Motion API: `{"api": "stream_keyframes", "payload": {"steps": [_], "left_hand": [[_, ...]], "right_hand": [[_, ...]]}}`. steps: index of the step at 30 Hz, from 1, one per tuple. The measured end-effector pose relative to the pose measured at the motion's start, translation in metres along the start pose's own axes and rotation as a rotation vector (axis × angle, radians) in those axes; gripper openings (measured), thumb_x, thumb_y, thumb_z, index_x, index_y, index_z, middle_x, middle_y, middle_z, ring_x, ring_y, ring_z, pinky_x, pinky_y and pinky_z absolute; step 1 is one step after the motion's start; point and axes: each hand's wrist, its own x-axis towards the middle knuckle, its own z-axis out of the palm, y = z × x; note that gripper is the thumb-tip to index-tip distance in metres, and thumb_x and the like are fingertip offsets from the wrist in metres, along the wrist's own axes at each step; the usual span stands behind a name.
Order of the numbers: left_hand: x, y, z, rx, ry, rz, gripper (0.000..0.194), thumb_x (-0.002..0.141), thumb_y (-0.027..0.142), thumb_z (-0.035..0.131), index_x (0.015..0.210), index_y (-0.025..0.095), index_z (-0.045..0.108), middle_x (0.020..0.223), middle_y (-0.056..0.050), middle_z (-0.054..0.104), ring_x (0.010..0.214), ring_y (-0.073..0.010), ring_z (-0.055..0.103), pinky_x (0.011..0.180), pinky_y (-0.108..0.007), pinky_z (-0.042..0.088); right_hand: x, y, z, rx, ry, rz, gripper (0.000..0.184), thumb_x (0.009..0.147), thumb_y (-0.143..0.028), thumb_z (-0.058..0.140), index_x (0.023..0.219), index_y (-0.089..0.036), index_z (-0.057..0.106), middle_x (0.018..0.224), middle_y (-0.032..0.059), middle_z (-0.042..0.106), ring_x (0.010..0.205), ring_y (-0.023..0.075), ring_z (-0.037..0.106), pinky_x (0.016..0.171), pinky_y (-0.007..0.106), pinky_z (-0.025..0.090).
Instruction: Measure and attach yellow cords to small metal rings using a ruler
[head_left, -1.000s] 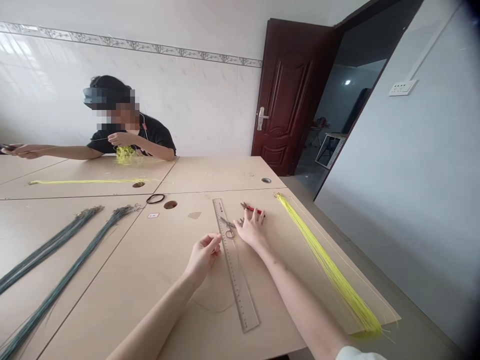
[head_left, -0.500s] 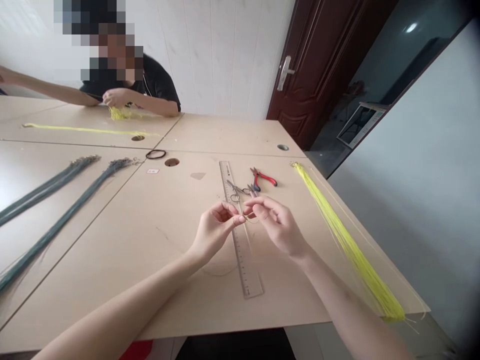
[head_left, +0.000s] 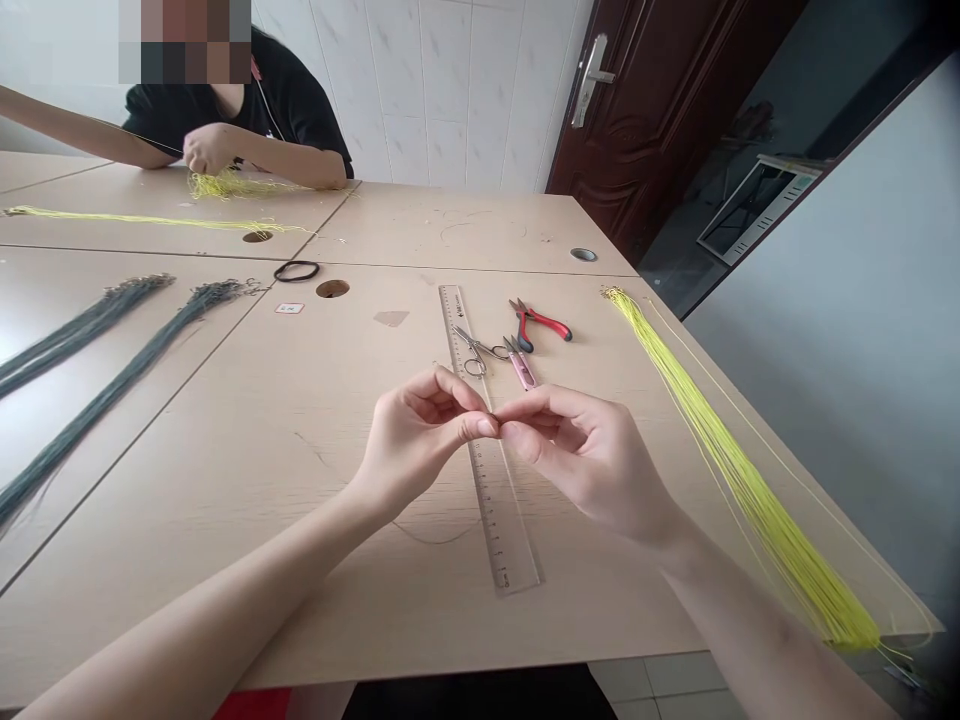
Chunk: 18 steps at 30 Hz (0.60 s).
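Left of your left hand (head_left: 420, 430) lie two grey-green cord bundles (head_left: 127, 385); it meets your right hand (head_left: 585, 460) in a narrow fingertip pinch, anything held too fine to tell, above one clear ruler (head_left: 510, 540), with one pair of scissors (head_left: 472, 350), one pair of red pliers (head_left: 536, 322) and one pair of pink snips (head_left: 519, 362) beyond, and one yellow cord bundle (head_left: 750, 510) to the right.

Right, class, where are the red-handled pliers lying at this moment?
In the head view, the red-handled pliers lie on the tabletop, right of the steel scissors and just above the pink-handled snips.
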Motion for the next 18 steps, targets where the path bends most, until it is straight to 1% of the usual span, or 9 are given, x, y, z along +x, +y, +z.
{"api": "stream_keyframes", "payload": {"steps": [3, 7, 10, 13, 15, 16, 18], "left_hand": [[-0.0006, 0.0022, -0.0005, -0.013, -0.043, -0.015, 0.020, 0.063, 0.014, 0.080, 0.064, 0.014, 0.060, 0.061, 0.003, 0.065, 0.058, -0.0067, 0.060, 0.056, -0.014, 0.050], [-0.0010, 0.0014, -0.0009, -0.055, -0.100, -0.047, 0.016, 0.069, 0.017, 0.076, 0.066, 0.015, 0.060, 0.063, 0.004, 0.063, 0.058, -0.0057, 0.060, 0.056, -0.013, 0.049], [0.0003, -0.0004, -0.0024, -0.089, -0.137, -0.078, 0.017, 0.071, 0.021, 0.075, 0.068, 0.015, 0.060, 0.064, 0.004, 0.062, 0.060, -0.0056, 0.058, 0.058, -0.014, 0.048], [0.0022, -0.0022, -0.0045, -0.108, -0.165, -0.122, 0.019, 0.072, 0.025, 0.075, 0.069, 0.015, 0.059, 0.064, 0.003, 0.060, 0.061, -0.0061, 0.056, 0.059, -0.015, 0.046], [0.0025, -0.0034, -0.0050, -0.116, -0.165, -0.148, 0.020, 0.074, 0.028, 0.074, 0.071, 0.015, 0.059, 0.065, 0.003, 0.058, 0.063, -0.0060, 0.054, 0.061, -0.015, 0.045], [0.0021, -0.0040, -0.0047, -0.122, -0.159, -0.158, 0.021, 0.076, 0.032, 0.071, 0.073, 0.016, 0.059, 0.066, 0.003, 0.057, 0.063, -0.0060, 0.053, 0.062, -0.016, 0.045], [0.0003, -0.0047, -0.0029, -0.135, -0.149, -0.178, 0.027, 0.083, 0.043, 0.060, 0.078, 0.016, 0.060, 0.070, 0.002, 0.057, 0.065, -0.0073, 0.053, 0.065, -0.018, 0.046]], "right_hand": [[0.0000, 0.0007, 0.0003, -0.027, -0.015, 0.008, 0.005, 0.085, -0.019, 0.060, 0.084, -0.019, 0.065, 0.074, -0.0054, 0.065, 0.072, 0.0041, 0.062, 0.067, 0.010, 0.050], [-0.0009, 0.0026, 0.0018, -0.098, -0.030, -0.018, 0.008, 0.088, -0.023, 0.056, 0.085, -0.019, 0.063, 0.075, -0.0053, 0.064, 0.071, 0.0043, 0.061, 0.064, 0.011, 0.049], [-0.0023, 0.0036, 0.0029, -0.182, -0.024, -0.077, 0.009, 0.089, -0.023, 0.055, 0.085, -0.019, 0.062, 0.073, -0.0061, 0.063, 0.070, 0.0037, 0.058, 0.064, 0.012, 0.047], [-0.0034, 0.0047, 0.0043, -0.274, -0.005, -0.165, 0.006, 0.088, -0.019, 0.055, 0.087, -0.018, 0.061, 0.074, -0.0058, 0.062, 0.068, 0.0040, 0.056, 0.064, 0.015, 0.044], [-0.0034, 0.0062, 0.0057, -0.322, 0.017, -0.223, 0.005, 0.088, -0.016, 0.054, 0.087, -0.017, 0.059, 0.078, -0.0038, 0.062, 0.075, 0.0061, 0.057, 0.070, 0.018, 0.045], [-0.0031, 0.0072, 0.0063, -0.341, 0.037, -0.248, 0.006, 0.089, -0.016, 0.053, 0.086, -0.017, 0.058, 0.082, -0.0023, 0.061, 0.081, 0.0077, 0.057, 0.076, 0.020, 0.045], [-0.0021, 0.0097, 0.0072, -0.375, 0.099, -0.288, 0.006, 0.089, -0.016, 0.052, 0.084, -0.018, 0.055, 0.088, 0.0006, 0.057, 0.094, 0.0114, 0.055, 0.087, 0.026, 0.043]]}}
